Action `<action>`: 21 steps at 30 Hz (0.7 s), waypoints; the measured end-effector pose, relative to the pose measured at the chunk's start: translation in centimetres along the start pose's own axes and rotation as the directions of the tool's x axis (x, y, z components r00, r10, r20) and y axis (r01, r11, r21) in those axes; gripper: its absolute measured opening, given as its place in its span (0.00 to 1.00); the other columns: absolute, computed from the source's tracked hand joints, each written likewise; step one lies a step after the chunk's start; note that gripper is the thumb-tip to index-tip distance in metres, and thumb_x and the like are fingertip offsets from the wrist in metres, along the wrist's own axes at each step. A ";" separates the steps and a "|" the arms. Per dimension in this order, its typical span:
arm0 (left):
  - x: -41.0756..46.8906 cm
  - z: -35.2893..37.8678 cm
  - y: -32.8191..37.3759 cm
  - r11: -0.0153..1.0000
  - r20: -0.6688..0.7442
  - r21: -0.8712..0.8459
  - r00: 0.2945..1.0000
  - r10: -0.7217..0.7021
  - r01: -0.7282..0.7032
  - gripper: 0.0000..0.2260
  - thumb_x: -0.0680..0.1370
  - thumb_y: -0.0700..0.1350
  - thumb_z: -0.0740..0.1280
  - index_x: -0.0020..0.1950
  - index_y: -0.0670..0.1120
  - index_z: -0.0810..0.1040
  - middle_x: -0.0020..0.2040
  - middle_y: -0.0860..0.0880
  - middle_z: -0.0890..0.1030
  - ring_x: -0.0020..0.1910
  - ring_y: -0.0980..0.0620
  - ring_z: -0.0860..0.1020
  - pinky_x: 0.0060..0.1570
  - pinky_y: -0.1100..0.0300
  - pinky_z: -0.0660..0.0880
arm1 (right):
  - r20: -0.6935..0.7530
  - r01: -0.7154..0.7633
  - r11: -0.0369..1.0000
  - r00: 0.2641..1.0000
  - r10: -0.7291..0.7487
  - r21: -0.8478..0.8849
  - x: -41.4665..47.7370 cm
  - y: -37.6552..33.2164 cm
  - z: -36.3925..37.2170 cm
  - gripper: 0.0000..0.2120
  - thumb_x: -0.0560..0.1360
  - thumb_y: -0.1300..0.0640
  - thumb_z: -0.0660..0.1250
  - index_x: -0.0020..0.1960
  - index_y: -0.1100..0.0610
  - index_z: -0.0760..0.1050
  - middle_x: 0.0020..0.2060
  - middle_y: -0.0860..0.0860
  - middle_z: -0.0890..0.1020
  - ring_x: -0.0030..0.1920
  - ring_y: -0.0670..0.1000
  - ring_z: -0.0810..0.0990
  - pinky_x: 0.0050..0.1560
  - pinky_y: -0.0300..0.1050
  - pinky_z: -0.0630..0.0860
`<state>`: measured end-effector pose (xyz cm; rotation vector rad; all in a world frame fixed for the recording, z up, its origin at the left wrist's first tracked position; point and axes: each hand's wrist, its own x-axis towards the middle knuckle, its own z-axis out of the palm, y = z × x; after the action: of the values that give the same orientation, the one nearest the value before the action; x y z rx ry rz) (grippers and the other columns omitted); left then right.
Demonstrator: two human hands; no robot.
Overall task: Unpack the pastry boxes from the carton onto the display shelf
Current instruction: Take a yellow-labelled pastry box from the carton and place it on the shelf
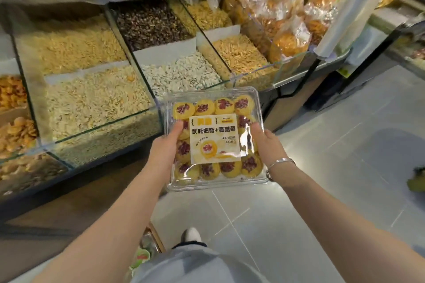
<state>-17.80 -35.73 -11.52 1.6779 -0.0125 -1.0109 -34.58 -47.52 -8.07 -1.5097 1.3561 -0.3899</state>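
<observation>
Our left hand and right hand gripping the clear pastry box by its side edges — thumbs over the lid — box held above the tiled floor, near the front edge of the glass seed bins

Clear pastry box, held level over grey floor tiles. Left hand grips its left edge, thumb on lid; right hand grips the right edge, silver bracelet at wrist. Yellow cookies with purple centres inside, cream label on lid. Glass seed bins beyond, at left.
</observation>
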 end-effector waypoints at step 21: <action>15.3 -3.7 21.7 0.934 -0.462 -0.150 0.858 0.224 -0.325 0.19 0.77 0.53 0.65 0.65 0.48 0.71 0.60 0.46 0.78 0.56 0.45 0.79 0.56 0.49 0.76 | 0.355 0.284 0.959 0.894 -0.273 0.023 24.6 -24.9 10.9 0.28 0.79 0.42 0.53 0.68 0.62 0.66 0.64 0.60 0.73 0.60 0.57 0.73 0.59 0.47 0.67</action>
<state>4.38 -48.48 -3.44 1.6047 0.1486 -0.3853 -4.88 -67.93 -1.30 -1.7108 0.8663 -0.2572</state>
